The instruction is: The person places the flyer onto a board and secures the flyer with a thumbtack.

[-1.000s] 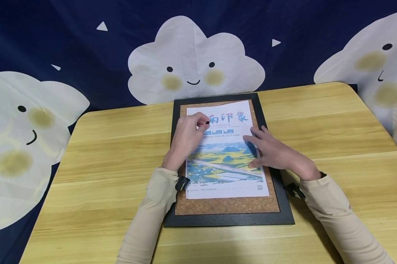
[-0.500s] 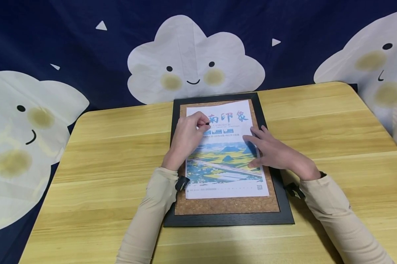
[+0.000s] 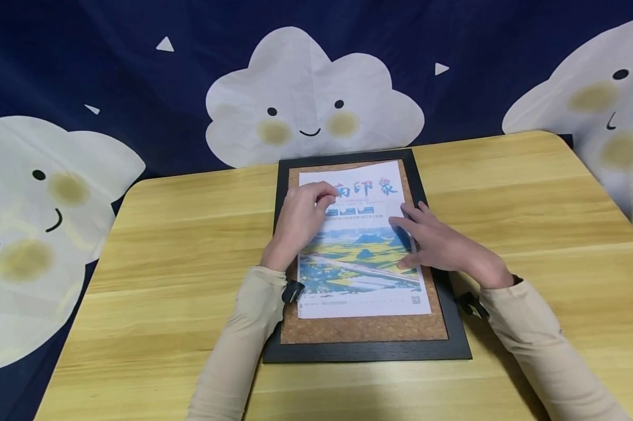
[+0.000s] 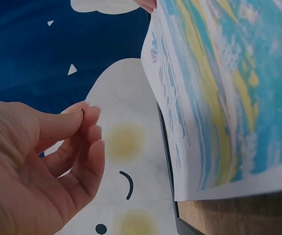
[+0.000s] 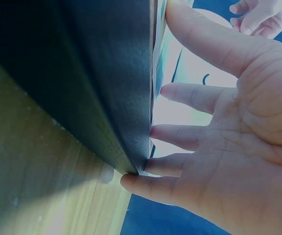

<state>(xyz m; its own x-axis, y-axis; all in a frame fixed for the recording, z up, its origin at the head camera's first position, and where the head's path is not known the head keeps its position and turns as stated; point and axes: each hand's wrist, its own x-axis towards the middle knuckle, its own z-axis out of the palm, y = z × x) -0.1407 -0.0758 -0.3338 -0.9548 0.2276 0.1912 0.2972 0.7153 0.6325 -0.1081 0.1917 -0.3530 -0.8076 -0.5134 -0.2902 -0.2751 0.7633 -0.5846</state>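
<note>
A printed poster point(image 3: 364, 234) with a landscape picture and blue-red characters lies on a cork board point(image 3: 364, 331) in a black frame point(image 3: 369, 352). My left hand point(image 3: 302, 217) hovers at the poster's upper left, hiding part of its title. Between thumb and index finger it pinches a tiny black pin-like thing point(image 4: 83, 111), mostly covered by the fingertips. My right hand point(image 3: 436, 238) rests spread across the poster's right edge, fingers straight. In the right wrist view, its little finger point(image 5: 143, 185) reaches the frame's outer side while the thumb point(image 5: 199, 32) touches the poster.
The framed board lies on a light wooden table point(image 3: 185, 263), near its far edge. Behind hangs a dark blue cloth point(image 3: 469, 35) with white smiling clouds point(image 3: 306, 76). Dark straps sit at both wrists, over beige sleeves.
The black thing at my left fingertips no longer shows in the head view. Left fingertips have shifted very slightly. The right hand and poster stay in place.
</note>
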